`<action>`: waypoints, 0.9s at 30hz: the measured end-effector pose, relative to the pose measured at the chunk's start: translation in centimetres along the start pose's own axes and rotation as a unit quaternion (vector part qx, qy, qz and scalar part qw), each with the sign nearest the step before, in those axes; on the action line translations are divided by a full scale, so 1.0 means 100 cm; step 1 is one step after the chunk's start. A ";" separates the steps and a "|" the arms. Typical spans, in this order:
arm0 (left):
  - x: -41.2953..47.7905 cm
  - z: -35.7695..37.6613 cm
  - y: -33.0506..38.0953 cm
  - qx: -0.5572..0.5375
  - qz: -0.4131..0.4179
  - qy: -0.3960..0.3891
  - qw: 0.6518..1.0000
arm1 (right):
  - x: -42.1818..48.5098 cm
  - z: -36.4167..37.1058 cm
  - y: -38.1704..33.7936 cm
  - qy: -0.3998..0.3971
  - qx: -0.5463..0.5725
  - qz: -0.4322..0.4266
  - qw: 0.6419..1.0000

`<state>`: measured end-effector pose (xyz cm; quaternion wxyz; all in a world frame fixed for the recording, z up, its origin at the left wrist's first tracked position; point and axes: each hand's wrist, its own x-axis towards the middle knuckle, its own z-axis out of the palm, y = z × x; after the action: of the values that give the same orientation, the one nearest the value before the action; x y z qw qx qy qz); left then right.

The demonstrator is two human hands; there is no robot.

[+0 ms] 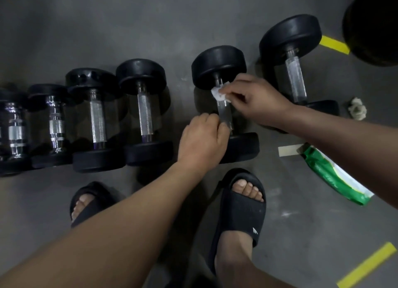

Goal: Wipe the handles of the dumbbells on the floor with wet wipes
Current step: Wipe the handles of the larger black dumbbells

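**Wipe pressed to the far end of the handle**

The person is crouched over a line of dumbbells (141,72) lying side by side on the grey floor (150,29). The work is on one dumbbell (218,67) just ahead of the right foot. The right hand (256,93) pinches a small folded wet wipe (219,93) between thumb and fingertips. It presses the wipe against the far end of the knurled handle (225,115), close under the far head. The left hand (202,141) has its fingers curled round the near end of the same handle, steadying it, I'd say, so the weight cannot roll.

To my eye this is the wiping step itself, though I can't say whether a stroke is starting or turning. Next the wipe needs drawing along the bar toward the near head. The left hand will have to shift so the part under it gets cleaned too. A turn of the bar would bring up the underside.

To the right lies another dumbbell (289,40), its handle bare. A crumpled wipe (357,109) sits beside that one's near head. A green pack of wipes (331,175) lies on the floor under the right forearm, handy for a fresh sheet.
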<state>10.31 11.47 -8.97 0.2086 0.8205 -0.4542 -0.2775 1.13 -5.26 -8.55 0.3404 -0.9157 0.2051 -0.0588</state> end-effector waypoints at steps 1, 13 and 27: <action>0.000 0.001 -0.002 0.007 -0.003 -0.009 1.000 | 0.002 -0.001 -0.001 0.004 -0.005 -0.001 1.000; 0.011 -0.004 -0.003 -0.056 0.007 -0.080 0.995 | -0.011 -0.016 0.011 -0.175 -0.084 -0.109 0.975; 0.004 0.008 0.003 -0.121 0.025 -0.113 0.986 | -0.004 -0.030 0.024 -0.067 -0.087 0.015 0.994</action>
<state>9.77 10.90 -9.56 0.2604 0.7411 -0.4585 -0.4157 -0.76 -8.50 -7.80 0.2738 -0.9404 0.1998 0.0260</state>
